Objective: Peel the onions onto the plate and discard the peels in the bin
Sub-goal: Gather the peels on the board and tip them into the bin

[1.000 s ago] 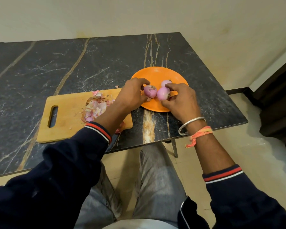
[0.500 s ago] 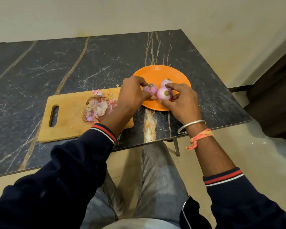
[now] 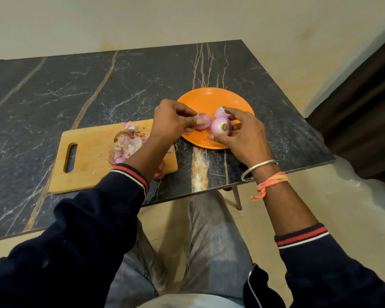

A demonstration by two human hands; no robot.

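Note:
An orange plate [image 3: 200, 101] sits on the dark marble table, with three peeled pink onions over it. My left hand [image 3: 171, 125] pinches one onion [image 3: 203, 123] at the plate's left edge. My right hand [image 3: 242, 134] curls its fingers round a second onion [image 3: 220, 127], root end facing me. A third onion [image 3: 219, 112] lies just behind it, partly hidden by my right fingers. A heap of pink and brown peels [image 3: 127, 145] lies on the wooden cutting board [image 3: 87, 161] to the left of the plate. No bin is in view.
The dark marble table [image 3: 76, 85] reaches to a cream wall behind. Its near edge runs above my knees, and a metal leg [image 3: 237, 196] stands under its right corner. A dark curtain [image 3: 365, 107] hangs at the right beside the tiled floor.
Both hands stay over the plate with the onions. My right fingers have spread a little wider round the front onion. The camera has tilted slightly.

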